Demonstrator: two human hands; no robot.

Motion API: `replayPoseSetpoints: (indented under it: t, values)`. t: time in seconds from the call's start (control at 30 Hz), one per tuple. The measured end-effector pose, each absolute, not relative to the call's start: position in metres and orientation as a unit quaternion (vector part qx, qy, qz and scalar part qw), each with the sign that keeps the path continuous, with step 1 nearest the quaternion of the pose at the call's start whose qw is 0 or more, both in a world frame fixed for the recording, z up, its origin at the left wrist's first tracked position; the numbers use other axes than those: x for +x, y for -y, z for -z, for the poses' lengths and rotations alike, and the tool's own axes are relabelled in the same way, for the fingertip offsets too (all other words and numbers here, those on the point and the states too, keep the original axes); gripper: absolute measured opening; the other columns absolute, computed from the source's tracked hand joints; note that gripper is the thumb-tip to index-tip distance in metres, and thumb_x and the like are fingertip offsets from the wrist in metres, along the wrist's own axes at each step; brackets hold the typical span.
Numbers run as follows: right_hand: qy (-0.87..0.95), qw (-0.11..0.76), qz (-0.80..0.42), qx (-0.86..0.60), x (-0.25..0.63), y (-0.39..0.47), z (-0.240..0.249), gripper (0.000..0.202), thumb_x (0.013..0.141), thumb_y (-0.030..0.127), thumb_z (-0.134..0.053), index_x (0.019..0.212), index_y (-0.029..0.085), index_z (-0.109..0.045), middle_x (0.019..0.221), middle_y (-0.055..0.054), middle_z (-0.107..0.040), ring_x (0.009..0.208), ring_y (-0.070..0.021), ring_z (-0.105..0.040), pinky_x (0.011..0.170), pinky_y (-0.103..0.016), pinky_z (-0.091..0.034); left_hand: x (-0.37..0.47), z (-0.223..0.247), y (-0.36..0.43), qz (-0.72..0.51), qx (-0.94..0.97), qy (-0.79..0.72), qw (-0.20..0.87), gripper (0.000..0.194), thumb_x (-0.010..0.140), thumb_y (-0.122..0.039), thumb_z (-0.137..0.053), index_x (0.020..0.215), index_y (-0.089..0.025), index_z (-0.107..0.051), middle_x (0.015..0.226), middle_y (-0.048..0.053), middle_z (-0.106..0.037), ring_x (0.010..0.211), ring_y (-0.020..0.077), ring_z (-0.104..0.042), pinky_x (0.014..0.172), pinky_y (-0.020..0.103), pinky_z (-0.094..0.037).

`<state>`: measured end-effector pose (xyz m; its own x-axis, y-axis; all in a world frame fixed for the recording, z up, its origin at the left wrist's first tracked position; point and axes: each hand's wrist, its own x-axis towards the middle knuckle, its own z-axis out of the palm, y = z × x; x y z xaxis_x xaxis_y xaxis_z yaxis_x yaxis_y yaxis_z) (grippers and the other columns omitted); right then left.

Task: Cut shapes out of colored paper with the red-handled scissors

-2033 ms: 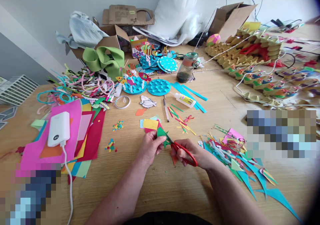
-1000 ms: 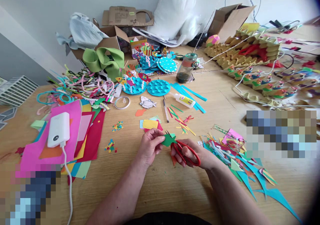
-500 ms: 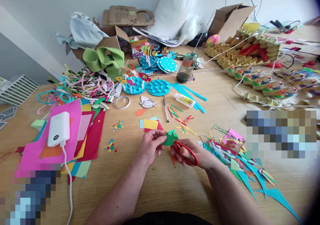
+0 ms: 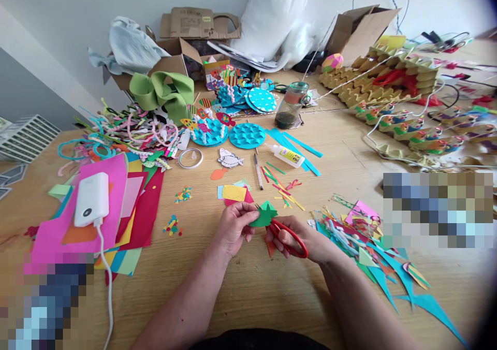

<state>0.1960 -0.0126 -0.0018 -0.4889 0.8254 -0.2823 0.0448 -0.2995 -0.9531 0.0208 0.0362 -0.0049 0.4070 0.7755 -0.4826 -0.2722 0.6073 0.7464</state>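
Note:
Between the thumb and fingers of my left hand [image 4: 237, 227] is a small piece of green paper [image 4: 267, 215], with a jagged edge at its upper right. My right hand [image 4: 292, 238] is closed around red-handled scissors [image 4: 289, 238]. The scissors meet the right side of the green paper; their blades are mostly hidden. Beneath my hands lies an orange paper scrap [image 4: 269, 248]. Just beyond are yellow paper [image 4: 234, 192] on a red sheet, a pen [image 4: 258, 172], an orange fish cutout [image 4: 218, 174] and a white fish drawing [image 4: 230, 158].
Coloured sheets under a white power bank [image 4: 91, 200] lie at left, its cable running toward me. Paper scraps [image 4: 365, 236] spread at right. Farther back are a glue bottle [image 4: 288, 156], a tape roll [image 4: 190, 158], blue discs [image 4: 247, 135], a glass jar [image 4: 291, 105] and egg cartons [image 4: 388, 75].
The green paper has turned slightly at the scissors, and its right edge looks more cut in. Both hands stay in nearly the same place.

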Motion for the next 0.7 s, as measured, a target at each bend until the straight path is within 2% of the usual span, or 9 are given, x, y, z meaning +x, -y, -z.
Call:
replayPoseSetpoints:
  t: [0.47, 0.7]
  values:
    - [0.524, 0.282, -0.686, -0.419, 0.1967, 0.0132, 0.0024, 0.064, 0.074, 0.073, -0.050, 0.081, 0.010, -0.056, 0.068, -0.006, -0.060, 0.045, -0.0067, -0.046, 0.041, -0.017, -0.033, 0.0225, 0.0023, -0.0359, -0.336, 0.281, -0.438, 0.785, 0.030, 0.053, -0.029, -0.078, 0.069, -0.014, -0.058, 0.050, -0.005, -0.055, 0.032, 0.0048, -0.043, 0.027, 0.016, -0.029]
    - [0.524, 0.273, -0.694, -0.412, 0.1986, 0.0127, 0.0031, 0.065, 0.071, 0.074, -0.051, 0.081, 0.009, -0.056, 0.067, -0.006, -0.059, 0.046, -0.0073, -0.047, 0.041, -0.018, -0.034, 0.0211, 0.0035, -0.0360, -0.333, 0.283, -0.439, 0.785, 0.027, 0.054, -0.029, -0.076, 0.067, -0.014, -0.058, 0.047, -0.006, -0.053, 0.031, 0.0040, -0.040, 0.026, 0.016, -0.025]
